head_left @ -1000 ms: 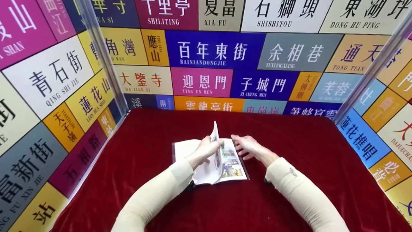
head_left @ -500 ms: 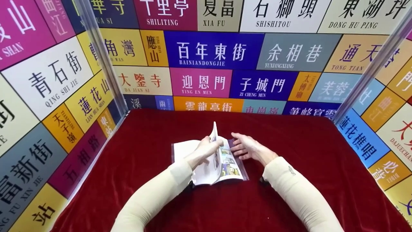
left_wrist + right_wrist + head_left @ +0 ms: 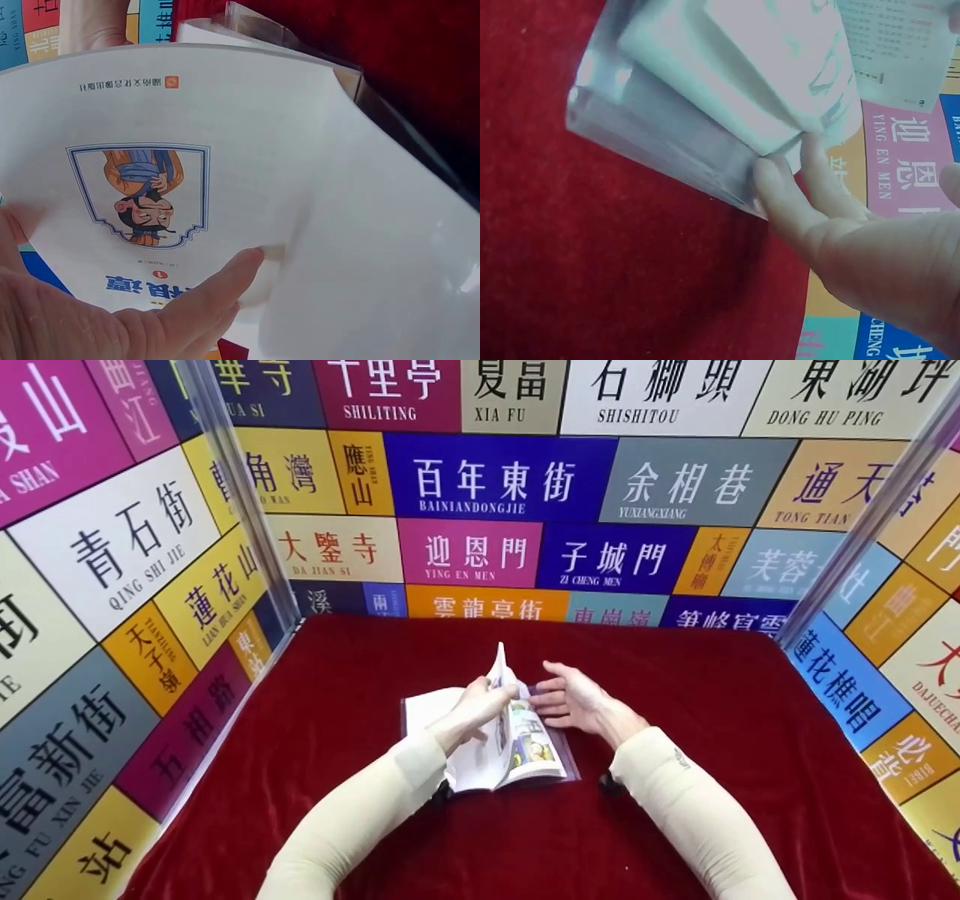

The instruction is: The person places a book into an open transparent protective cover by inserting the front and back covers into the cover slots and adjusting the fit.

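An open picture book [image 3: 529, 750] in a clear plastic cover lies on the red cloth in the middle of the table. My left hand [image 3: 480, 706] holds a raised sheaf of pages [image 3: 500, 667] upright at the spine. In the left wrist view a finger [image 3: 210, 296] presses the white title page [image 3: 225, 120], which bears a small framed figure. My right hand [image 3: 571, 701] reaches to the book's right edge with straight, spread fingers. In the right wrist view its fingertips [image 3: 780, 187] touch the edge of the clear cover [image 3: 667, 142] under the curved pages [image 3: 765, 67].
The red velvet table [image 3: 712, 720] is enclosed on three sides by walls of coloured signs [image 3: 495, 480] with Chinese place names. Clear plastic corner posts [image 3: 240, 502] stand at the back left and back right. Both forearms wear cream sleeves [image 3: 675, 802].
My right hand has slid left and a little farther back onto the book's right edge. The right-hand pages now bow up slightly. The left hand still holds the raised pages.
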The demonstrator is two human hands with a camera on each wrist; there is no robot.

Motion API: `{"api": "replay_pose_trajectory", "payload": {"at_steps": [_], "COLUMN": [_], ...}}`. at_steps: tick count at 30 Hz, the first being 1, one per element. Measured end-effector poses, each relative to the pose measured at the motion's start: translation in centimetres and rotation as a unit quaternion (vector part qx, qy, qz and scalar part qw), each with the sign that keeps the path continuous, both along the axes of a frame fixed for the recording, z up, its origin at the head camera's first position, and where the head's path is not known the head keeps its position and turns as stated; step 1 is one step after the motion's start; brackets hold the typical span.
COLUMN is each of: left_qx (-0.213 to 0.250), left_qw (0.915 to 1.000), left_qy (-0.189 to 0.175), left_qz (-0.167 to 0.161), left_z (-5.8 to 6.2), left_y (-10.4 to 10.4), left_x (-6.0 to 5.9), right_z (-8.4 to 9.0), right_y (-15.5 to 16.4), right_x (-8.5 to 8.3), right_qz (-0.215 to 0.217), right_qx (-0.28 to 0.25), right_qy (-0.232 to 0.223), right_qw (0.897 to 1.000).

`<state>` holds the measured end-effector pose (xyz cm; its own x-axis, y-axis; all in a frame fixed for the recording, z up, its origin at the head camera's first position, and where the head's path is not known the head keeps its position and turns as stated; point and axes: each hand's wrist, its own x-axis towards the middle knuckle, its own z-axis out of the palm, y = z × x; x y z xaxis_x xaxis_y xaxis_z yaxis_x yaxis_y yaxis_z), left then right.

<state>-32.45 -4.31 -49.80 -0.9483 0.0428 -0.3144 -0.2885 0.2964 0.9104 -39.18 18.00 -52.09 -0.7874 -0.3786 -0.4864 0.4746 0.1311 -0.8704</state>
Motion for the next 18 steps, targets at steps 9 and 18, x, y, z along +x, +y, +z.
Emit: {"api": "replay_pose_trajectory", "payload": {"at_steps": [9,18], "left_qx": [0.000,0.010], "left_qw": [1.0000,0.9999], "left_qy": [-0.002,0.002], "left_qz": [0.000,0.001], "left_z": [0.0,0.0], "left_y": [0.1,-0.1], "left_x": [0.1,0.1], "right_z": [0.2,2.0], "right_y": [-0.6,-2.6], "right_x": [0.4,1.5], "right_qz": [-0.019,0.018], "right_qx": [-0.027,-0.052], "right_qy": [0.004,0.024], "right_qw": [0.999,0.998]}}
